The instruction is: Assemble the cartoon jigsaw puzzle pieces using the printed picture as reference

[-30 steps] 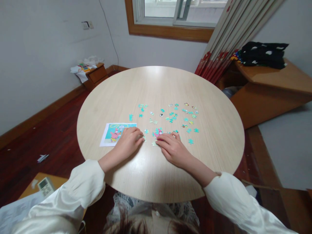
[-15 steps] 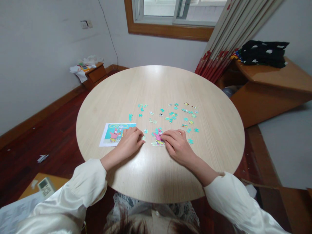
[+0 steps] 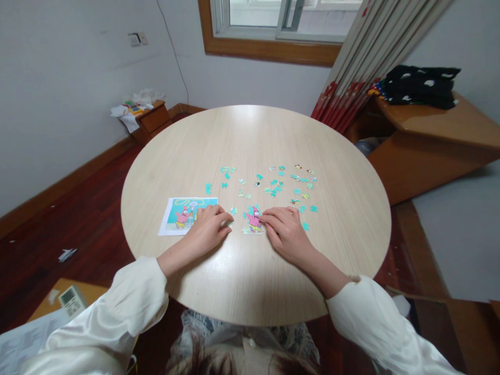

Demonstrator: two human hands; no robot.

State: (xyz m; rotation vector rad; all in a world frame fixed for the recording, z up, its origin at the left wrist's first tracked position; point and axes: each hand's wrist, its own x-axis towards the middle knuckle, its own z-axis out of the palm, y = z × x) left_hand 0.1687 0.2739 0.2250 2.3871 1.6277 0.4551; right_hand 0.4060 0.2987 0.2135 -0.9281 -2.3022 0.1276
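Observation:
A partly joined jigsaw puzzle (image 3: pixel 253 223) with a pink starfish figure lies flat on the table in front of me. At its right edge, my right hand (image 3: pixel 288 234) has its fingers drawn together, the tips touching the pink part; anything held there is too small to make out. My left hand (image 3: pixel 209 229) rests over the right part of a printed reference picture (image 3: pixel 183 214), thumb and forefinger apart. Close to those fingertips lies a small loose puzzle piece (image 3: pixel 233 210). Beyond both hands, several teal puzzle pieces (image 3: pixel 274 191) are scattered.
The round wooden table (image 3: pixel 250 135) fills the middle of the view. A wooden cabinet (image 3: pixel 437 140) with a black cloth (image 3: pixel 422 86) stands at the right, beside a curtain (image 3: pixel 363 57). Lower left, a remote control (image 3: pixel 72 300) lies near papers (image 3: pixel 35 333).
My left thumb and forefinger have parted slightly, and that hand has shifted a little. My right hand's fingertips have moved barely at all at the puzzle's edge.

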